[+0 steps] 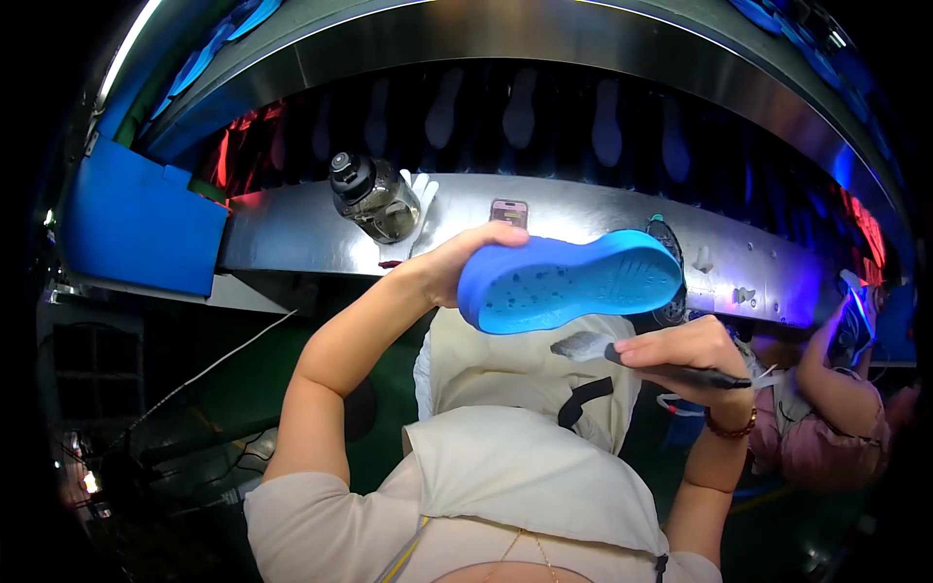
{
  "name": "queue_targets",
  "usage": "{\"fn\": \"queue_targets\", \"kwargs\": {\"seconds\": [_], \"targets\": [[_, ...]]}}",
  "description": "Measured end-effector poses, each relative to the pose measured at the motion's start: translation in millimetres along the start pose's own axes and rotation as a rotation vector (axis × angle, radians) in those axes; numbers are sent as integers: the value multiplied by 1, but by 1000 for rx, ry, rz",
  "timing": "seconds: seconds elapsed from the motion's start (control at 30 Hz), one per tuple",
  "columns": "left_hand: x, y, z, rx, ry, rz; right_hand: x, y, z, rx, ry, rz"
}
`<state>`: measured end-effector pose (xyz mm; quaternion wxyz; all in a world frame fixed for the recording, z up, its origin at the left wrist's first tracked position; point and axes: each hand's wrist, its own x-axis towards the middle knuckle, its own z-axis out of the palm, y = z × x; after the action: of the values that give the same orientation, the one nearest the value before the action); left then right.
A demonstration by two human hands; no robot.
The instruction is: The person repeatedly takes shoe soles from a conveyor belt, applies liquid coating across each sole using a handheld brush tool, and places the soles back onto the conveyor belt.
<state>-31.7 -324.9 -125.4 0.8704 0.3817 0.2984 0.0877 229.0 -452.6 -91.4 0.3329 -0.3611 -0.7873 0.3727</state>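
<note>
A bright blue shoe sole is gripped at its left end by my left hand, its hollow inner side turned toward me. Small dark marks dot that inner side. My right hand is closed around the dark handle of a brush. The pale bristles point left and lie just below the sole's lower edge in this view. Under both hands is the cream apron on my lap.
A metal ledge runs across in front, carrying a dark water bottle, a white glove and a phone. Behind it, several soles show in a dark machine. Another person sits at the right.
</note>
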Motion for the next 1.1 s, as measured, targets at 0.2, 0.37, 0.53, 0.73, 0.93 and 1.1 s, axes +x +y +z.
{"fn": "queue_targets", "kwargs": {"seconds": [0.2,0.37,0.53,0.73,0.93,1.1], "targets": [[-5,1,-16,-57,-72,92,0,13,6,-15,197,-5],[23,-17,-24,-341,-4,238,4,-14,9,68,354,-131],[67,-48,-1,-568,-394,458,20,29,29,146,534,260],[67,-45,3,-599,-69,546,35,13,60,-467,416,-140],[52,-41,7,-610,-184,600,29,-13,28,50,243,21],[48,-28,32,-645,-143,652,47,-16,35,-135,359,-113]]}}
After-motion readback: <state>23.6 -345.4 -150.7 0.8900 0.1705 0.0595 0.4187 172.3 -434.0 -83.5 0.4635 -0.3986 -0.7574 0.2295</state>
